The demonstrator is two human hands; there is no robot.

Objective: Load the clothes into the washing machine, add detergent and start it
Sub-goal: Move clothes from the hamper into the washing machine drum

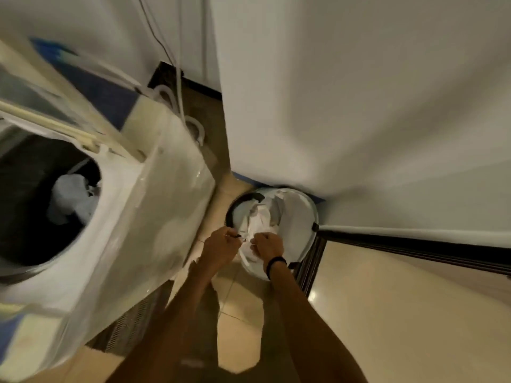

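White walls (pixel 359 92) and a beige tile floor (pixel 387 313) make a narrow laundry corner. At the left stands the washer (pixel 154 203) with its lid up, and a pale garment (pixel 70 197) lies already in the dark drum (pixel 27 217). The rest of the clothes (pixel 260 217), a white bundle, sit in a round bucket (pixel 311 210) on the floor, just beside the washer and against the wall.

Both hands reach down into the bucket. The right hand (pixel 266 246), with a dark wristband (pixel 275 262), has its fingers curled tight into the white cloth. The left hand (pixel 221 247) is curled as well at the near rim; it seems to pinch the edge of the same cloth, but the picture is blurred there.

The step in hand, I think, is lifting the next load out. To do it well, the fingers should go deeper and gather the whole bundle from below, not only its top fold, so no piece trails or drops on the floor. Lift straight up until the cloth clears the rim, because a caught sleeve could tip the bucket. Then carry it left over the washer's edge and let it go low inside the drum.
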